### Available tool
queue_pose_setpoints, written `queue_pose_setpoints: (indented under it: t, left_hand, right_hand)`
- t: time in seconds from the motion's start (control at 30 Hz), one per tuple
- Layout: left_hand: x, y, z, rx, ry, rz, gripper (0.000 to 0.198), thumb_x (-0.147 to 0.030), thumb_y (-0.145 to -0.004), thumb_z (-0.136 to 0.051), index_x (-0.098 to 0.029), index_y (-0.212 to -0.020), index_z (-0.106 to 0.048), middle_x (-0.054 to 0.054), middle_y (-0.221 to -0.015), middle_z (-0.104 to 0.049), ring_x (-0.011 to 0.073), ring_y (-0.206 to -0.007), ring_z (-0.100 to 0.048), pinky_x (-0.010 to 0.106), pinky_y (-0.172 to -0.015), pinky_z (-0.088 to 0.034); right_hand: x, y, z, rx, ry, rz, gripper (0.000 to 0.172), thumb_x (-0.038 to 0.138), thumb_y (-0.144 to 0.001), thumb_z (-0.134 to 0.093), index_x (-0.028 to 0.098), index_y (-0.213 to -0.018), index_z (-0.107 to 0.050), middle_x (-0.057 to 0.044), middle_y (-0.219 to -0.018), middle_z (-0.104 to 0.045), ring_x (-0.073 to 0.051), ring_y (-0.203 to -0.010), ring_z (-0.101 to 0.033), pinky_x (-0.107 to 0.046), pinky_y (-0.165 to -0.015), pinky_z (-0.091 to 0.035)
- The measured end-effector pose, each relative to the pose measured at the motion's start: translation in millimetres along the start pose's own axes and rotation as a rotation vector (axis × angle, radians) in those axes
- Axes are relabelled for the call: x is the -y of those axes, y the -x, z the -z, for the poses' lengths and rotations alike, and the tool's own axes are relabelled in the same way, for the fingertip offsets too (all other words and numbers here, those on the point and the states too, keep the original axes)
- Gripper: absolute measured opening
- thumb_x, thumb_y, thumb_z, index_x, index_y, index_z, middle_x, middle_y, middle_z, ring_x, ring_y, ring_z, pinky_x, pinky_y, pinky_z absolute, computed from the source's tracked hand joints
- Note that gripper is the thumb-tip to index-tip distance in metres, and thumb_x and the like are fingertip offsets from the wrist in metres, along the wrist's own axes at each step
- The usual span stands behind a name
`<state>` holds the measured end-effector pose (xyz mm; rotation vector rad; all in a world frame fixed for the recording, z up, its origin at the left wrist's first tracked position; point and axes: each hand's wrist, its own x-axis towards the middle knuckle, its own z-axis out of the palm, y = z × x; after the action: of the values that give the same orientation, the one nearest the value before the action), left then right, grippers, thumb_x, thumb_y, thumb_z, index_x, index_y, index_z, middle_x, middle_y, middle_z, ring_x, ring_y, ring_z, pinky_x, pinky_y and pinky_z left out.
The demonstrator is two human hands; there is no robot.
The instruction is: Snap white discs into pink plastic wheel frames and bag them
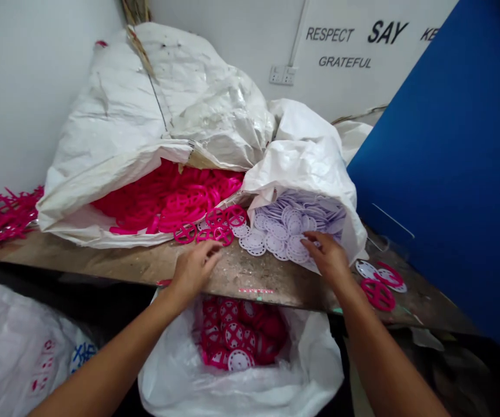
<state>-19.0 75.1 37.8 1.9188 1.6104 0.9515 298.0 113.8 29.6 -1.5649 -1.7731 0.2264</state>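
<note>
- Over the bench (250, 275), left side: left hand (193, 267) reaches forward, fingers slightly curled, narrow thumb gap, looks empty; just beside pink wheels (236, 215).
- Middle: white discs (277, 229) spill from sack (306, 162) mouth.
- Right: right hand (330, 258) angled inward, fingertips at discs, narrow; can't tell if gripping.

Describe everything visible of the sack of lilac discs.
The sack is white and creased, seemingly of woven plastic. It lies on the table, mouth open toward the camera, with pale lilac discs inside and spilling out in front. On its left, a larger sack apparently touches it. The right hand is at its mouth, by the discs; whether it touches the sack is unclear.
</note>
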Motion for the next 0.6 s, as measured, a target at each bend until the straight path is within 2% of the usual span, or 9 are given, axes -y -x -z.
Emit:
queue_pose_setpoints:
  t: [0.07, 0.13, 0.27, 0.37, 0.47, 0.53, 0.6]
  left_hand:
    - [9, -30, -0.7, -0.101, -0.174, -0.028, 0.021, -0.031, -0.083, -0.056, -0.021, -0.099, -0.064, 0.008, -0.098, -0.068, 0.0231, -0.088, -0.061, 0.031, -0.08, -0.042]
    - [16, -52, -7.4, -0.119, -0.25, -0.018, 0.027, -0.032, -0.08, -0.061, -0.019, -0.103, -0.062, 0.01, -0.098, -0.067, 0.0253, -0.091, -0.059, 0.033, -0.082, -0.041]
    - [24, -66, -23.2, -0.109, -0.241, -0.014, 0.04, -0.023, -0.074, -0.065, -0.018, -0.113, -0.059, 0.012, -0.103, -0.065, 0.0296, -0.101, -0.054, 0.039, -0.089, -0.037]
    - [22, -58, -27.5, -0.076, -0.181, -0.048, 0.031, -0.014, -0.075, -0.057, -0.019, -0.105, -0.063, 0.01, -0.101, -0.063, 0.0273, -0.102, -0.053, 0.039, -0.092, -0.037]
    - [15, -40, -27.4, -0.025, -0.096, -0.049, 0.017, -0.015, -0.078, -0.052, -0.019, -0.09, -0.064, 0.006, -0.092, -0.063, 0.0237, -0.094, -0.057, 0.037, -0.088, -0.041]
    - [5, -22, -27.5, 0.02, 0.049, 0.031, 0.013, -0.02, -0.08, -0.051, -0.018, -0.089, -0.061, 0.005, -0.086, -0.064, 0.021, -0.084, -0.06, 0.035, -0.08, -0.046]
    - [-8, -1, -28.7, 0.124, 0.388, 0.215, 0.016, -0.025, -0.082, -0.053, -0.017, -0.094, -0.057, 0.004, -0.084, -0.065, 0.0187, -0.079, -0.063, 0.033, -0.073, -0.051]
  right_hand:
    - [-18, -19, -2, -0.026, 0.059, -0.009, 0.022, 0.031, -0.074, -0.067, 0.019, -0.093, -0.068, -0.012, -0.089, -0.063, -0.026, -0.081, -0.058, -0.036, -0.067, -0.044]
    - [-28, -28, -6, -0.008, 0.117, -0.012, 0.022, 0.026, -0.065, -0.074, 0.021, -0.086, -0.069, -0.009, -0.083, -0.061, -0.024, -0.074, -0.057, -0.035, -0.063, -0.042]
    - [-32, -33, -12, 0.051, 0.146, -0.016, 0.021, 0.023, -0.06, -0.076, 0.02, -0.08, -0.071, -0.008, -0.077, -0.06, -0.022, -0.067, -0.056, -0.034, -0.061, -0.041]
    - [-25, -27, -7, 0.087, 0.14, -0.021, 0.023, 0.024, -0.058, -0.076, 0.019, -0.08, -0.07, -0.005, -0.072, -0.06, -0.019, -0.064, -0.054, -0.033, -0.06, -0.042]
    - [-3, -9, 0, 0.103, 0.026, -0.065, 0.019, 0.032, -0.07, -0.066, 0.018, -0.084, -0.066, -0.002, -0.071, -0.059, -0.016, -0.059, -0.053, -0.03, -0.057, -0.042]
    - [23, 10, 0, 0.092, -0.233, -0.152, 0.02, 0.036, -0.077, -0.06, 0.018, -0.085, -0.061, -0.001, -0.071, -0.059, -0.013, -0.055, -0.053, -0.028, -0.054, -0.043]
    - [52, 32, -5, 0.087, -0.558, -0.227, 0.022, 0.038, -0.077, -0.061, 0.019, -0.086, -0.056, 0.001, -0.073, -0.059, -0.012, -0.054, -0.054, -0.026, -0.052, -0.044]
